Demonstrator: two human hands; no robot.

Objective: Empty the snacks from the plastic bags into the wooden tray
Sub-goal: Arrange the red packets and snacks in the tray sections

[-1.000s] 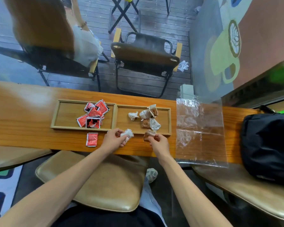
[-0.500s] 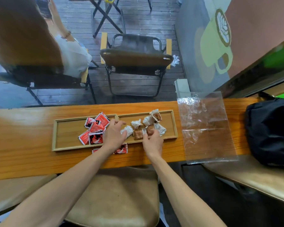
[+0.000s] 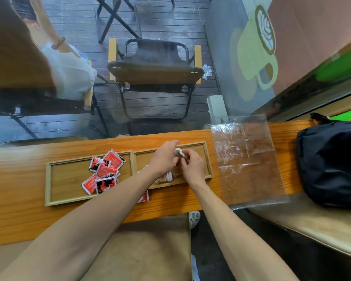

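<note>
Both hands meet over the right compartment of the tray (image 3: pixel 209 159). The left hand (image 3: pixel 164 157) and the right hand (image 3: pixel 193 167) have their fingertips drawn together around one pale wrapped snack (image 3: pixel 178 152), pinching it between them just above the tray floor. More brown and white wrapped snacks (image 3: pixel 168 177) lie under the wrists in the same compartment, mostly hidden by the hands.

The left compartment holds a loose heap of red packets (image 3: pixel 103 171), crowded toward the divider. One more red packet (image 3: pixel 144 197) lies outside the tray on the counter (image 3: pixel 18 199), half covered by the left forearm.

Right of the tray a clear plastic bag (image 3: pixel 247 159) lies flat and empty, its near edge overhanging the counter. Further right sits a black bag (image 3: pixel 332 161).

The counter is a long strip of varnished orange wood. Tan padded stools (image 3: pixel 146 250) stand on the near side. Past the counter is a dark plank floor with a folding chair (image 3: pixel 154 72), another seated person at far left, and a wall painted with a green coffee cup (image 3: pixel 255 51).

Half a second ago the hands were lower, setting snacks at the tray's near rim; since then they have moved to the far side of the compartment and closed on a single snack. The outside packet has not moved.
</note>
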